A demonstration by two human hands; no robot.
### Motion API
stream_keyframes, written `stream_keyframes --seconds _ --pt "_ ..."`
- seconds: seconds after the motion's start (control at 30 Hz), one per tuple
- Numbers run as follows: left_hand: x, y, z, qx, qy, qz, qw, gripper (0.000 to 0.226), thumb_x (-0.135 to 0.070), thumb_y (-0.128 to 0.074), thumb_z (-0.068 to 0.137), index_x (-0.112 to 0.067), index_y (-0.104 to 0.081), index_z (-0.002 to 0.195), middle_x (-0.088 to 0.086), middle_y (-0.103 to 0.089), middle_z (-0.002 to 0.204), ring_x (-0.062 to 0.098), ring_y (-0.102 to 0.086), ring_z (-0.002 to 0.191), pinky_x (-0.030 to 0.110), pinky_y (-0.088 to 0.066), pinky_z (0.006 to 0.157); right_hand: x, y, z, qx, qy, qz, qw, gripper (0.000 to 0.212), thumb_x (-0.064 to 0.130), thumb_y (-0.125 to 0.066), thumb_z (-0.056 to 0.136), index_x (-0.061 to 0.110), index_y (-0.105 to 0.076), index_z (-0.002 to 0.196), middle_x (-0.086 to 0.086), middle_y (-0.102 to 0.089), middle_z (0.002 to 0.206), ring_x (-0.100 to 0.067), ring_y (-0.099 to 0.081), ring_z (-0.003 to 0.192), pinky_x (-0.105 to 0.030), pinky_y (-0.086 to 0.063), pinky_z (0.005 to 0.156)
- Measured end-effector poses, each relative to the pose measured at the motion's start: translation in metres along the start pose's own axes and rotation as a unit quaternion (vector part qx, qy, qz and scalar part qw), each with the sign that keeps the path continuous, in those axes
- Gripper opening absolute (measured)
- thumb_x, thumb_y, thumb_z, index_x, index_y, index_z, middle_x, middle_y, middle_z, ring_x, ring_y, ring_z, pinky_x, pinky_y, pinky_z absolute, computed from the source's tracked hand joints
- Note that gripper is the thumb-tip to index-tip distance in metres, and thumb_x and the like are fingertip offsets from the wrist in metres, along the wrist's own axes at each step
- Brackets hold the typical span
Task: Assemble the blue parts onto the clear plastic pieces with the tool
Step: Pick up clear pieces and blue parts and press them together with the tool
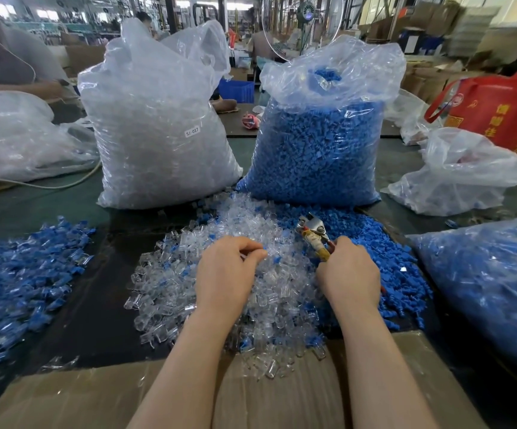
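A heap of clear plastic pieces (220, 305) lies in front of me, with a heap of loose blue parts (384, 252) to its right. My left hand (226, 274) hovers over the clear heap, its curled fingers pinching a small piece with a blue bit at the fingertips. My right hand (348, 274) grips the yellow and red handles of a pliers-like tool (313, 232), whose metal jaws point up and away over the heaps. A pile of assembled blue-and-clear pieces (25, 274) lies at the left.
A tall bag of clear pieces (161, 134) and a tall bag of blue parts (319, 144) stand behind the heaps. Another bag of blue pieces (492, 289) sits at the right. Cardboard (80, 397) covers the near edge. Other bags and a person's arm are at the far left.
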State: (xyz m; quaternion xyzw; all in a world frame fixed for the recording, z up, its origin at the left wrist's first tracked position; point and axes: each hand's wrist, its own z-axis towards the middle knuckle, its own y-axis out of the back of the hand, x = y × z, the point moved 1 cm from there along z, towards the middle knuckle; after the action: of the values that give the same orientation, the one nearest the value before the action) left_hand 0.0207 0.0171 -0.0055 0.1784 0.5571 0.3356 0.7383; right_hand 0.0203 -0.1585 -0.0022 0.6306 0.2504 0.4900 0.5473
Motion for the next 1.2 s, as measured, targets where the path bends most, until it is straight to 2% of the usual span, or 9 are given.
stream_keyframes --seconds 0.13,0.23,0.43,0.57,0.67,0.73,0.83,1.1,1.2 --pt "-0.001 0.002 -0.002 -0.003 0.013 -0.041 0.999 0.004 -0.033 -0.074 0.086 -0.03 -0.075 0.088 -0.019 -0.066 0.073 -0.005 -0.059 0.067 0.013 -0.044 0.063 0.0 0.0 -0.001 -0.009 0.011 0.017 1.0 0.016 0.022 -0.058 0.091 0.014 -0.051 0.103 -0.009 -0.061 0.099 -0.025 -0.048 0.076 -0.034 -0.037 0.064" --pt "-0.001 0.003 -0.003 -0.001 0.027 -0.059 0.998 0.004 -0.032 -0.075 0.085 -0.031 -0.073 0.081 -0.017 -0.065 0.068 -0.003 -0.059 0.064 0.014 -0.042 0.058 0.0 0.001 -0.002 -0.019 0.014 0.026 0.999 0.018 0.025 -0.059 0.091 0.015 -0.052 0.103 -0.008 -0.062 0.098 -0.027 -0.052 0.079 -0.034 -0.039 0.065" --pt "-0.002 0.002 -0.004 0.017 0.016 -0.046 0.999 0.004 -0.027 -0.075 0.085 -0.027 -0.072 0.082 -0.013 -0.066 0.078 0.002 -0.06 0.07 0.021 -0.049 0.066 0.001 0.001 -0.004 -0.04 0.016 0.028 0.999 0.025 0.024 -0.058 0.093 0.016 -0.054 0.116 -0.009 -0.056 0.114 -0.028 -0.056 0.085 -0.035 -0.037 0.07" --pt "0.002 0.001 -0.003 0.017 0.011 -0.029 0.999 0.002 -0.024 -0.071 0.089 -0.024 -0.072 0.09 -0.011 -0.066 0.087 0.003 -0.06 0.08 0.028 -0.054 0.077 -0.004 0.003 -0.002 -0.042 -0.027 -0.004 0.999 0.027 0.019 -0.055 0.094 0.008 -0.053 0.119 -0.014 -0.049 0.124 -0.026 -0.042 0.073 -0.036 -0.035 0.068" --pt "0.002 0.001 -0.003 0.019 0.014 -0.022 0.999 0.003 -0.026 -0.07 0.089 -0.028 -0.07 0.086 -0.011 -0.063 0.09 0.001 -0.059 0.08 0.021 -0.05 0.074 -0.011 0.003 -0.001 -0.016 -0.051 -0.03 0.998 0.03 0.02 -0.055 0.095 0.005 -0.052 0.121 -0.017 -0.048 0.126 -0.03 -0.054 0.081 -0.037 -0.038 0.069" --pt "0.002 0.001 -0.003 0.017 0.019 -0.012 1.0 0.01 -0.028 -0.07 0.089 -0.032 -0.065 0.081 -0.014 -0.056 0.09 -0.001 -0.055 0.078 0.011 -0.038 0.068 -0.012 0.0 0.0 -0.004 -0.039 -0.044 0.998 0.028 0.019 -0.053 0.096 0.005 -0.053 0.12 -0.017 -0.051 0.124 -0.032 -0.06 0.092 -0.038 -0.04 0.072" --pt "0.001 0.001 -0.005 0.011 0.023 -0.003 1.0 0.014 -0.029 -0.07 0.089 -0.035 -0.062 0.08 -0.016 -0.048 0.088 -0.003 -0.049 0.077 0.009 -0.03 0.064 -0.01 -0.002 0.001 0.0 -0.016 -0.047 0.999 0.024 0.019 -0.055 0.095 0.007 -0.055 0.115 -0.014 -0.057 0.116 -0.032 -0.061 0.096 -0.037 -0.041 0.073" --pt "0.002 0.001 -0.003 -0.007 0.005 0.011 1.0 0.004 -0.027 -0.068 0.09 -0.027 -0.068 0.086 -0.012 -0.056 0.086 -0.002 -0.051 0.076 0.009 -0.034 0.065 -0.012 -0.002 0.005 -0.011 -0.02 -0.023 0.999 0.011 0.019 -0.057 0.093 0.014 -0.048 0.097 -0.009 -0.06 0.096 -0.027 -0.047 0.075 -0.034 -0.037 0.065" --pt "0.002 0.001 -0.003 -0.014 0.011 -0.008 1.0 0.005 -0.027 -0.068 0.09 -0.026 -0.07 0.086 -0.01 -0.061 0.084 0.003 -0.057 0.077 0.021 -0.047 0.069 -0.012 -0.002 0.005 -0.015 -0.016 0.001 1.0 0.01 0.019 -0.057 0.091 0.016 -0.049 0.094 -0.005 -0.054 0.087 -0.027 -0.047 0.074 -0.034 -0.036 0.064"
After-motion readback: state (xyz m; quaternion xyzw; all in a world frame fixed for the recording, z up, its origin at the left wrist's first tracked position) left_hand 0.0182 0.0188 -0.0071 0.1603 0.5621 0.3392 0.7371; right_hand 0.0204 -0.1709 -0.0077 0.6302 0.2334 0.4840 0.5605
